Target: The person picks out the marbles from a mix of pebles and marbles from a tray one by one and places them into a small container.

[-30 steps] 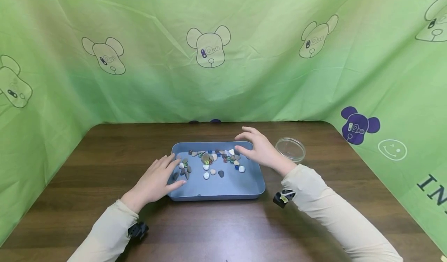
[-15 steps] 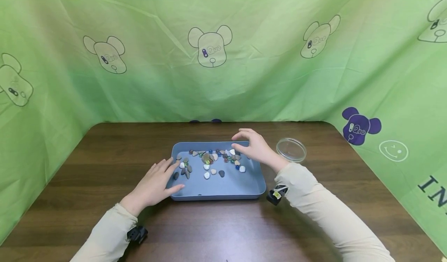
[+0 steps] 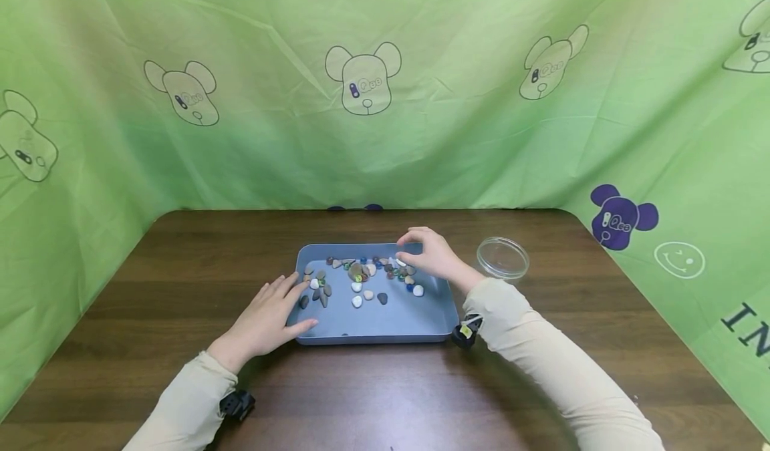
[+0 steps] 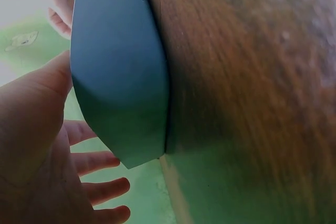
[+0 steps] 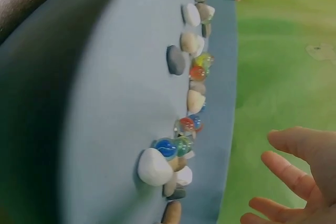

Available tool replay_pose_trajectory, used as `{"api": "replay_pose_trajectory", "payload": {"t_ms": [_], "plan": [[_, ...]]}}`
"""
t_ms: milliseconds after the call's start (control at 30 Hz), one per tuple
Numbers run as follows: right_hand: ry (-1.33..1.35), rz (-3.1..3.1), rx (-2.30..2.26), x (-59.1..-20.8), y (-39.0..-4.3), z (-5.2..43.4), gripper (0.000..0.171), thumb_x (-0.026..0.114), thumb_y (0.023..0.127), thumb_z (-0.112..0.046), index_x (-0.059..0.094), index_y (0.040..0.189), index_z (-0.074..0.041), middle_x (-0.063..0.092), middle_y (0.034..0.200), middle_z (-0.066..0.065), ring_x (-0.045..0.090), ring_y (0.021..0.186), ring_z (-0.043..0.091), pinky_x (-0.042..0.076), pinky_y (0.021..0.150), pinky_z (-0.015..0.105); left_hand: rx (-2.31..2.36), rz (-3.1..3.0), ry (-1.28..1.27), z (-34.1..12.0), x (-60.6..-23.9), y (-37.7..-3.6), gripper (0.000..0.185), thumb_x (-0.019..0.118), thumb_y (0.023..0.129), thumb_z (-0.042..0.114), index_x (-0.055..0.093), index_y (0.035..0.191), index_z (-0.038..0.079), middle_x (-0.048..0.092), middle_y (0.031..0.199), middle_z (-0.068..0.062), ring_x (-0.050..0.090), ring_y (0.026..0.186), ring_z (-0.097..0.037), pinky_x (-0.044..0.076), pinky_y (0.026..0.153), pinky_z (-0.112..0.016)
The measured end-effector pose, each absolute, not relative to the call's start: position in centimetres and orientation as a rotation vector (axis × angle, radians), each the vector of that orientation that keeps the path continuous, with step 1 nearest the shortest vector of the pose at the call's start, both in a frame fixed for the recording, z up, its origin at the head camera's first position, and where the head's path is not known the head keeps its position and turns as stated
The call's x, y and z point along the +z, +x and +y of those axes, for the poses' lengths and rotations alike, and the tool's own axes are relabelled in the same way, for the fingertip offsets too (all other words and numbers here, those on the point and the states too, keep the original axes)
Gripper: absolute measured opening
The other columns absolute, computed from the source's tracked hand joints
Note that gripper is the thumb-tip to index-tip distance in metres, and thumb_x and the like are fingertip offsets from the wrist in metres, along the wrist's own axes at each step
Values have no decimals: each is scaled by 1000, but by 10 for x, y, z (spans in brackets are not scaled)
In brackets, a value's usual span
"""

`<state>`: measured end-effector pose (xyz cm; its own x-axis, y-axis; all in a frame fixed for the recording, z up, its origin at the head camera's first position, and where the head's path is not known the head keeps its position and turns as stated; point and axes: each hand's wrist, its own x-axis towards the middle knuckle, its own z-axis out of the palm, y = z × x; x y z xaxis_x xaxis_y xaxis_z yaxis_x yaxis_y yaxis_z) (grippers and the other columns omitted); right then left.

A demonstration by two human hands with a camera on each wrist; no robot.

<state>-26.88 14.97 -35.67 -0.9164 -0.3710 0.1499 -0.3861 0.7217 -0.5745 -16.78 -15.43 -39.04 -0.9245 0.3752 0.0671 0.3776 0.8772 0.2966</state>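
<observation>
Left hand (image 3: pixel 269 315) rests flat and relaxed on the tray's (image 3: pixel 385 327) near-left rim, right hand (image 3: pixel 430 254) hovers loose-fingered, gripping nothing, over the marbles (image 3: pixel 394 272) along the far wall — a clumsy dip could scatter them among the pebbles (image 3: pixel 319 292) — or nudge the dish (image 3: pixel 502 258).

**Beige sleeves and small black wrist units**

The person wore a long-sleeved top in a pale beige colour. Both hands, the left hand (image 3: pixel 265 317) and the right hand (image 3: pixel 433 256), were bare. Under each cuff sat a small black device; the device on the right wrist (image 3: pixel 463 331) carried a little yellow mark.
</observation>
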Motion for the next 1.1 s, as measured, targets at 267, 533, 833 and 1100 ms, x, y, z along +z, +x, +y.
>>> {"api": "replay_pose_trajectory", "payload": {"t_ms": [267,533,833,1100], "plan": [[617,-2933,1018,-366,-275,146,20,66,84,-17,68,98,-4,45,138,26,40,131,41,31,109,56,-476,-3033,-612,-154,-390,-168,70,59,87,47,42,139,5,34,148,-23,32,135,-45,26,109,-60],[617,-2931,1008,-358,-276,146,20,66,85,-18,67,99,-5,47,138,24,41,131,38,33,109,52,-474,-3037,-613,-154,-391,-168,70,60,86,47,43,138,3,33,147,-25,32,135,-45,26,109,-60],[634,-2885,1059,-348,-281,143,21,66,84,-17,68,100,-4,51,135,21,42,131,36,31,110,52,-461,-3034,-617,-154,-391,-168,69,60,87,45,43,138,3,34,147,-25,33,135,-45,27,109,-60],[664,-2895,1146,-351,-287,139,22,65,86,-18,68,103,-4,49,137,21,40,133,36,30,111,53,-464,-3044,-614,-154,-390,-168,67,59,88,44,43,138,3,33,147,-24,33,135,-45,27,110,-59]]}}
